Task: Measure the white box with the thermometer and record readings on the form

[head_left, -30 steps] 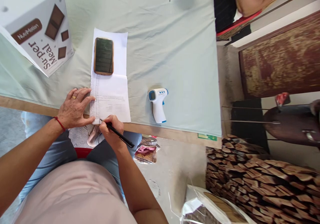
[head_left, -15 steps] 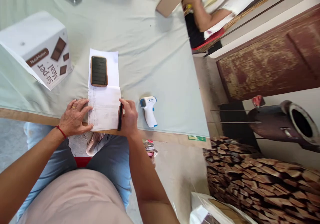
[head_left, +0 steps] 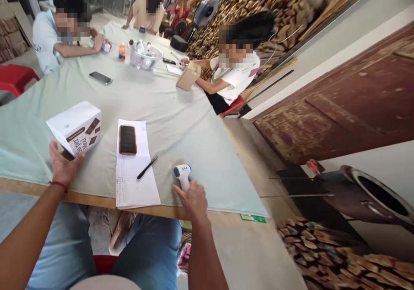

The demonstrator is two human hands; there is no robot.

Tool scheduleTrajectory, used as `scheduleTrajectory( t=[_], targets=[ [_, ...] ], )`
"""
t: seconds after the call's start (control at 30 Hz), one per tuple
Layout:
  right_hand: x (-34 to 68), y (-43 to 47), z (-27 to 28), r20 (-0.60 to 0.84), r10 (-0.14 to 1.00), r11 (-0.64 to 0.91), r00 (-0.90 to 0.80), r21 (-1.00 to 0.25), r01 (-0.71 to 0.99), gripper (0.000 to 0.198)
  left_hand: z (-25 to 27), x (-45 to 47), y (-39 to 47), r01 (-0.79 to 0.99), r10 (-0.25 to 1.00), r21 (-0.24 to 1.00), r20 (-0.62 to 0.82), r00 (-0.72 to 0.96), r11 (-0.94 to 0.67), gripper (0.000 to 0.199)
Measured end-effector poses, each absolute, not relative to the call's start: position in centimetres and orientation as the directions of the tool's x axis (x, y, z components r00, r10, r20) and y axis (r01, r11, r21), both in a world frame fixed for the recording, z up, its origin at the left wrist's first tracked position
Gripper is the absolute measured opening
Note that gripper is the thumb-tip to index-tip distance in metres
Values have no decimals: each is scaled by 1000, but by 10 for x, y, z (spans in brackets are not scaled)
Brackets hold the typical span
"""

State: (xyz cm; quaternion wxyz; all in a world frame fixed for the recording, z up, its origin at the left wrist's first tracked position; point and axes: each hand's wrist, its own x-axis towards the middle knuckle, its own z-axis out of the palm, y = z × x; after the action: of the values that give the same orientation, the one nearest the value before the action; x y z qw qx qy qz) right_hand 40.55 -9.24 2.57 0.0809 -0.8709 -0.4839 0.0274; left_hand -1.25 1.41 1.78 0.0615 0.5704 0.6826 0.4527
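Right hand [head_left: 191, 194]: thumb on the left side of the handle, fingers curled along its right; how firmly they close on it cannot be told.
Thermometer [head_left: 182, 172]: right of centre in the lower half of the frame, just above the right hand, which is much the nearer of the two; its head points up, and its handle runs down and slightly right into the hand.
Right forearm: rises from the bottom edge, leaning slightly left, back of the hand up.
Left hand [head_left: 65, 166]: spread wide, thumb well apart from fingers, at the lower edge of the box [head_left: 76, 118]; whether it takes any hold is unclear.
Left forearm: slants up from the lower left corner.
Paper [head_left: 137, 195]: between the hands, bearing the phone [head_left: 127, 140] and, slanted across its right edge, the pen [head_left: 147, 167].
Table [head_left: 223, 178]: under all these; a tub [head_left: 145, 60] of bottles stands farther up the frame.
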Motion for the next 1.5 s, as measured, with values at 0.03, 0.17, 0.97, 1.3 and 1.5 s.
scheduleTrajectory(
  t=[0.03, 0.17, 0.97, 1.3, 1.5],
  targets=[
    [407, -95, 25, -29, 850, -523, 526, -161, 837, 52, 18, -16, 22, 700, 864, 714, 373, -339, -33, 89],
    [403, -93, 26, -110, 842, -534, 528, -309, 787, 29, 23, -13, 23, 600, 869, 795, 233, -437, 88, 79],
    [180, -92, 53, -181, 983, -177, -19, -930, -322, 26, 32, -8, 0, 280, 996, 957, 86, -35, -73, 78],
    [181, -92, 38, -143, 989, -133, 38, -972, -195, 25, 30, -8, 0, 245, 994, 967, 93, -56, -76, 76],
    [184, -94, 41, -125, 992, -122, 11, -980, -155, 29, 34, -6, -3, 217, 995, 974, 82, -58, -67, 76]
  ],
)
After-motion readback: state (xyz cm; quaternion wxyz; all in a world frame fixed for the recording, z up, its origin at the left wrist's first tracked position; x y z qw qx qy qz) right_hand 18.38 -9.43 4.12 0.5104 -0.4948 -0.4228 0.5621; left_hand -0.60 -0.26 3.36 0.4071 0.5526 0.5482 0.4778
